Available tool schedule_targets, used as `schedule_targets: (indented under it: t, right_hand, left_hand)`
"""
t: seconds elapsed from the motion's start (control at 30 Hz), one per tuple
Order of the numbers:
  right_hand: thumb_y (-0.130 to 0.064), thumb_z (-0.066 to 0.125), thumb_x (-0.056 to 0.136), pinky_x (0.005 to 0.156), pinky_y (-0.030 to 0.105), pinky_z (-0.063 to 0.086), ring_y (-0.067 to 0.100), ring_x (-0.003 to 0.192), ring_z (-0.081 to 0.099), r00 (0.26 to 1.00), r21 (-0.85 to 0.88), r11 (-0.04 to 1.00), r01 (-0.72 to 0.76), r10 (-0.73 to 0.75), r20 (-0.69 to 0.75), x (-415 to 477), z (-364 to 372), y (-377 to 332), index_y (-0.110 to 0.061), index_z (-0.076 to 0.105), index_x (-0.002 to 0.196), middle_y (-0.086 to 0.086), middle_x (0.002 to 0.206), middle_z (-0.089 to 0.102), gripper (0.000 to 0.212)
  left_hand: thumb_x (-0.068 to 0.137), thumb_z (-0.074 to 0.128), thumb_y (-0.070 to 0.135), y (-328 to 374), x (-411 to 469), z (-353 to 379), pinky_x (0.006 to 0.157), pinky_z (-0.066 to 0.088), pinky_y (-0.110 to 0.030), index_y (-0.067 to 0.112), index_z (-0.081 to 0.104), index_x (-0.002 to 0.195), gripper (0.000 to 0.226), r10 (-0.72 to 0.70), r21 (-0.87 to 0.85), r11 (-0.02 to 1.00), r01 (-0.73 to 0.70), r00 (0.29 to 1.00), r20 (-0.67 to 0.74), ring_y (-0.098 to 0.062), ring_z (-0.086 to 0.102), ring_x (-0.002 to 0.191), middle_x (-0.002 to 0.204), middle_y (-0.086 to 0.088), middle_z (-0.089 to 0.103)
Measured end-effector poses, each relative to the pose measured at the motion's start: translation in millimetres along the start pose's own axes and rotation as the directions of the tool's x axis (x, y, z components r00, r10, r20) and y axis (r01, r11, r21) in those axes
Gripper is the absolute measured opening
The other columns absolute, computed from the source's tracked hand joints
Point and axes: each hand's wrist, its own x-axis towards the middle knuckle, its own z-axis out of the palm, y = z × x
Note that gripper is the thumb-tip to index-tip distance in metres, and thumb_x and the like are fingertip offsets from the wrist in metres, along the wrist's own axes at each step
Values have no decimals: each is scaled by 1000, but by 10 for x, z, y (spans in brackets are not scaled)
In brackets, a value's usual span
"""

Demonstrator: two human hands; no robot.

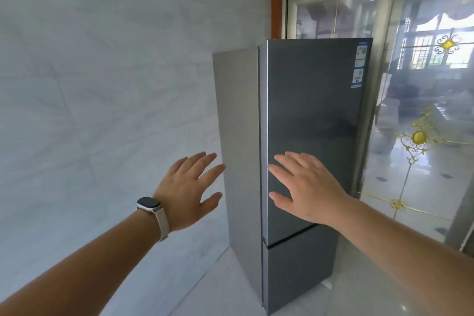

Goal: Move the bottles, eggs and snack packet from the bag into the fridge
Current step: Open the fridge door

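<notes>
A tall dark grey fridge stands against the wall with both its upper and lower doors shut. My left hand, with a watch on the wrist, is stretched out with fingers spread, in front of the fridge's grey side panel. My right hand is spread flat over the lower part of the upper door, near its left edge; whether it touches the door I cannot tell. Neither hand holds anything. No bag, bottles, eggs or snack packet are in view.
A pale marbled tile wall runs along the left. Behind and right of the fridge is a wood-framed glass sliding door with gold ornaments. Light tiled floor lies in front of the fridge.
</notes>
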Motion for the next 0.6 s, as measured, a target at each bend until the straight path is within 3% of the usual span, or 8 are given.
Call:
schedule_targets:
  t: [0.33, 0.6]
  right_hand:
    - [-59, 31, 92, 112, 49, 36, 30, 134, 45, 998, -23, 1000, -7, 9, 55, 777, 418, 93, -20, 51, 137, 6, 144, 50, 62]
    - [-59, 33, 92, 111, 47, 34, 27, 133, 46, 986, -126, 986, -107, 121, 112, 1636, 810, 134, -21, 54, 134, 5, 142, 52, 61]
  left_hand:
    - [90, 39, 53, -583, 450, 602, 103, 44, -50, 25, 45, 138, 56, 14, -16, 1000, -14, 999, -34, -34, 56, 129, 143, -11, 56]
    - [89, 40, 53, -1427, 1070, 1567, 104, 43, -51, 23, 52, 137, 57, 71, -144, 987, -73, 997, -25, -34, 53, 131, 144, -10, 54]
